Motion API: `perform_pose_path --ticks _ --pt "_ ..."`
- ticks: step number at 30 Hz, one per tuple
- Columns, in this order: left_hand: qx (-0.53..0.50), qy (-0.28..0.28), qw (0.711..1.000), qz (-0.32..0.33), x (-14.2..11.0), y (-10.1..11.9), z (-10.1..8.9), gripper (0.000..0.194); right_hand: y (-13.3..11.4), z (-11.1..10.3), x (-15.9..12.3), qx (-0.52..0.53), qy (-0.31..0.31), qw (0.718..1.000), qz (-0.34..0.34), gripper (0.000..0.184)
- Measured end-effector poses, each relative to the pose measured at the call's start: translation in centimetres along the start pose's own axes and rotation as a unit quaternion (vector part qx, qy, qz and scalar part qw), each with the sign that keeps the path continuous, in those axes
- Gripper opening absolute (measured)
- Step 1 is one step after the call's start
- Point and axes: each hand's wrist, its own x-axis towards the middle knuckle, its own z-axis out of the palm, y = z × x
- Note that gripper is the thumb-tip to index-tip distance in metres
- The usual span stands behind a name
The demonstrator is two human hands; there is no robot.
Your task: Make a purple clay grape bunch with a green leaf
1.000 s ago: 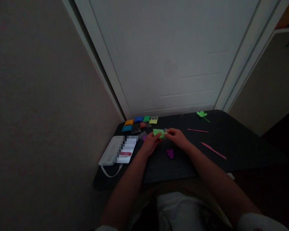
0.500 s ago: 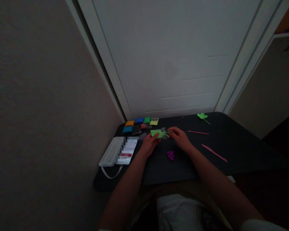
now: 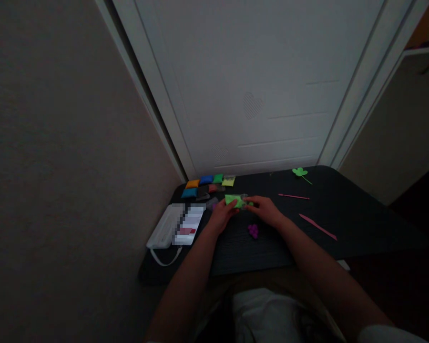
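My left hand (image 3: 222, 214) is closed around a clear plastic packet of light green modelling clay (image 3: 232, 200), thumb on top. At the packet's right end, my right hand (image 3: 266, 209) has its fingers pinched, with a small bit of the green clay showing by the fingertips. On the table just below the hands lies a bunch of small purple clay balls (image 3: 253, 231). Beside my left wrist is another clear packet (image 3: 211, 204) with some purple in it, partly hidden by the hand.
Clay packets in several colours, among them an orange one (image 3: 192, 184), lie at the back left of the dark table (image 3: 232, 259). A white case (image 3: 160, 233) stands left. Rightward are a green clay clover (image 3: 300, 172), a thin pink tool (image 3: 293, 196) and a pink knife (image 3: 318, 226).
My right hand has come closer to the packet's end. The thin green strands stretched between packet and fingers are gone from sight, leaving a small bit at the fingertips.
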Motion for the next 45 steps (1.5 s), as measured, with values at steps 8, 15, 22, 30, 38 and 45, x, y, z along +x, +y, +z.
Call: perform_pose_path --ticks 8,15,22,30,38,45 --pt "0.033 -0.012 0.999 -0.013 0.0 -0.4 0.0 0.025 -0.2 0.2 0.0 0.023 -0.014 0.999 0.019 0.017" --pt "0.023 0.009 1.0 0.015 0.0 0.2 0.0 0.028 -0.4 -0.9 0.0 0.199 -0.071 0.974 0.085 0.019" --pt "-0.004 0.035 0.998 0.046 0.3 0.3 -0.3 0.027 -0.7 -3.7 -0.2 0.412 -0.001 0.905 0.108 0.029" --pt "0.001 0.023 0.999 0.048 0.4 -0.2 -0.4 0.027 0.2 -1.5 0.6 0.467 -0.007 0.868 0.172 0.025" --pt "-0.005 0.035 0.999 0.039 0.9 -0.4 -0.8 0.025 0.9 -1.6 0.6 0.409 -0.011 0.891 0.195 0.017" --pt "-0.02 0.026 0.999 0.013 0.5 -0.1 -0.5 0.021 0.6 -1.0 0.4 0.249 0.011 0.958 0.142 0.023"
